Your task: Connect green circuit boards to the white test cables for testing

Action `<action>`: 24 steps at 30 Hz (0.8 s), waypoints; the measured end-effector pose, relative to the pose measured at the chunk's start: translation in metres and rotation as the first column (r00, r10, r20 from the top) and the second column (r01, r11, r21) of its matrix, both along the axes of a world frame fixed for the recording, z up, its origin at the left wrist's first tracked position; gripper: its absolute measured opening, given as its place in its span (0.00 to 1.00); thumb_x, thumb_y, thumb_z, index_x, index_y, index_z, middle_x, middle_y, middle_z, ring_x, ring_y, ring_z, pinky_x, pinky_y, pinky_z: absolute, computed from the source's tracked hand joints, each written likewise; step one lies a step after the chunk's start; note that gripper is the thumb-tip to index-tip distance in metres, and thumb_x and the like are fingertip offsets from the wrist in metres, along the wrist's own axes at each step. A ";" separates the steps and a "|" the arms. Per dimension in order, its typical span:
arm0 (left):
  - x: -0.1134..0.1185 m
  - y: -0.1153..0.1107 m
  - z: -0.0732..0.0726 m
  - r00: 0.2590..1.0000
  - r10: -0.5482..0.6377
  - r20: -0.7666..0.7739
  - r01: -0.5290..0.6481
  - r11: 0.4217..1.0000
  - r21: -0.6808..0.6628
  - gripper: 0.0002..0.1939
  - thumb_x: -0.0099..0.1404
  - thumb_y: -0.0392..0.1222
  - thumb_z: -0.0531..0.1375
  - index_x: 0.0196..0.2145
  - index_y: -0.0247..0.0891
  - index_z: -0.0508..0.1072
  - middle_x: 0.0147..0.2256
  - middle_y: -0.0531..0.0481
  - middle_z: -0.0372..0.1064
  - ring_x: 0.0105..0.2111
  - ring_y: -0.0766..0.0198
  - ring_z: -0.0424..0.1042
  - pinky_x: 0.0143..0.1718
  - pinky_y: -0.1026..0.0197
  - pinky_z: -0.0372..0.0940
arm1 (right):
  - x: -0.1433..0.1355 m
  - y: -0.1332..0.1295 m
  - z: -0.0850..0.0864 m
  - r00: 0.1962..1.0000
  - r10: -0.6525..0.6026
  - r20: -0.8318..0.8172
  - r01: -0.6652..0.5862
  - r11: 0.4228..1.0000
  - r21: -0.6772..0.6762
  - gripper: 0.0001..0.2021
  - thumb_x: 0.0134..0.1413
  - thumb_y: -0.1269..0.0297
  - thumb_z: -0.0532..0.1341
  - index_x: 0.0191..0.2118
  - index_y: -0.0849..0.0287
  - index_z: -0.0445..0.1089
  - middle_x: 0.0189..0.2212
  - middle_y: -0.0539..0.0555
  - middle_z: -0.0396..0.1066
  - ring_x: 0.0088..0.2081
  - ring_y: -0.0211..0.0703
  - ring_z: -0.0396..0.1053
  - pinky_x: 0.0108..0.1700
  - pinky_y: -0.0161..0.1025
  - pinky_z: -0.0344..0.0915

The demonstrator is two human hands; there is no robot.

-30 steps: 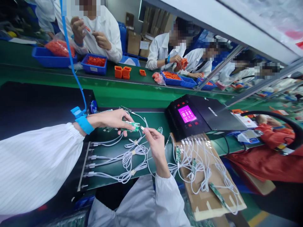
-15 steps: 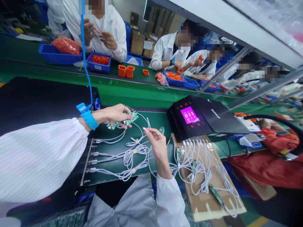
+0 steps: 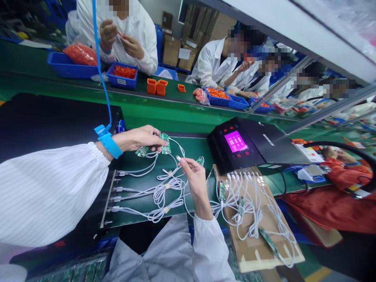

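My left hand (image 3: 143,140), with a blue wrist strap (image 3: 110,145) above it, grips a green circuit board (image 3: 165,143). More green board (image 3: 143,151) shows below its fingers, and white cables run from the boards. My right hand (image 3: 194,174) pinches a white cable's plug (image 3: 179,158) between thumb and fingertips, a short way right of the board and apart from it. Behind those fingertips lies another small board (image 3: 200,160). Bundled white cables (image 3: 167,192) lie on the green mat (image 3: 141,181) between my arms, running to metal connectors (image 3: 117,190) at the left.
A black tester (image 3: 249,145) with a lit magenta screen stands at the right. Cables and several boards lie on a cardboard sheet (image 3: 249,250) before it. Across the bench, co-workers handle orange parts near blue bins (image 3: 122,83). A blue cord (image 3: 101,66) hangs at the left.
The board in my left hand has turned to a more upright angle, and the hand has shifted slightly. My right hand stays nearly in place with the plug. A co-worker's hand has risen.
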State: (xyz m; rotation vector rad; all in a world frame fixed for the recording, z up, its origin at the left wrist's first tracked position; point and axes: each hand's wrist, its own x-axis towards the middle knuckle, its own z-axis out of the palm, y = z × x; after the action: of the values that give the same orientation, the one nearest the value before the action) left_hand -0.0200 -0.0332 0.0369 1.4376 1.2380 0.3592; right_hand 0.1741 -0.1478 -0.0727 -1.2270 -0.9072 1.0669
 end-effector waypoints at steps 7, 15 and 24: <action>0.003 -0.006 0.004 0.998 0.026 0.059 -0.023 0.999 -0.043 0.22 0.53 0.39 0.75 0.45 0.32 0.80 0.29 0.43 0.80 0.26 0.62 0.75 0.27 0.64 0.65 | -0.005 0.003 0.003 0.999 0.000 0.036 0.000 1.000 0.012 0.18 0.50 0.47 0.73 0.37 0.57 0.80 0.28 0.51 0.76 0.30 0.38 0.68 0.36 0.37 0.65; 0.003 -0.010 0.006 0.998 0.023 0.051 -0.017 0.993 -0.120 0.54 0.56 0.38 0.75 0.74 0.30 0.55 0.34 0.40 0.82 0.26 0.60 0.78 0.30 0.63 0.69 | -0.010 0.006 0.003 0.999 -0.031 0.013 0.030 0.999 0.041 0.18 0.51 0.46 0.72 0.39 0.57 0.80 0.29 0.52 0.77 0.31 0.39 0.69 0.37 0.38 0.67; 0.001 -0.004 -0.004 0.992 -0.007 0.128 0.017 0.997 -0.078 0.56 0.53 0.42 0.78 0.72 0.30 0.58 0.36 0.38 0.83 0.26 0.61 0.78 0.30 0.63 0.71 | -0.011 0.006 0.004 0.997 -0.067 -0.025 0.067 0.998 0.016 0.18 0.50 0.48 0.74 0.38 0.58 0.81 0.28 0.52 0.77 0.30 0.38 0.67 0.37 0.38 0.66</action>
State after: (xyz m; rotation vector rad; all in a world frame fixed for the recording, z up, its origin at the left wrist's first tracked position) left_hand -0.0186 -0.0376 0.0328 1.3334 1.1278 0.3835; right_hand 0.1634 -0.1413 -0.0689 -1.2197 -0.8487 1.0172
